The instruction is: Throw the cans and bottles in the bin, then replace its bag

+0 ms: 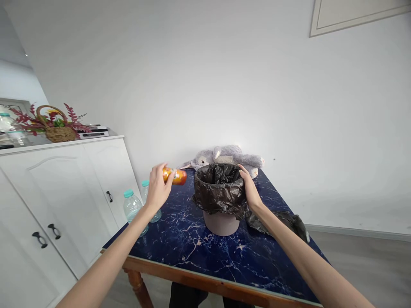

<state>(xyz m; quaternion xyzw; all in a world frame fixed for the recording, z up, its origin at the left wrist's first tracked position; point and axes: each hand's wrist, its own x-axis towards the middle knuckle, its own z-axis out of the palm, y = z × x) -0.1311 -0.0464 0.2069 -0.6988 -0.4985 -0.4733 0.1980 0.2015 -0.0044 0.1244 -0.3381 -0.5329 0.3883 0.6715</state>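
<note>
My left hand point(159, 185) is closed around an orange can point(178, 177), tilted on its side in the air to the left of the bin; its print is too blurred to read. The small greyish bin point(221, 224) stands upright on the table, lined with a black plastic bag point(218, 194) folded over its rim. My right hand point(250, 187) grips the bag-covered rim on the right side, fingertips at the upper edge. The bin's floor is hidden by the liner.
Two clear bottles with teal caps point(128, 193) stand at the table's left. A grey plush rabbit point(229, 156) lies behind the bin, against the wall. Another black plastic bag point(289, 223) lies under my right forearm. White cabinets point(64, 192) carry a flower basket point(61, 134).
</note>
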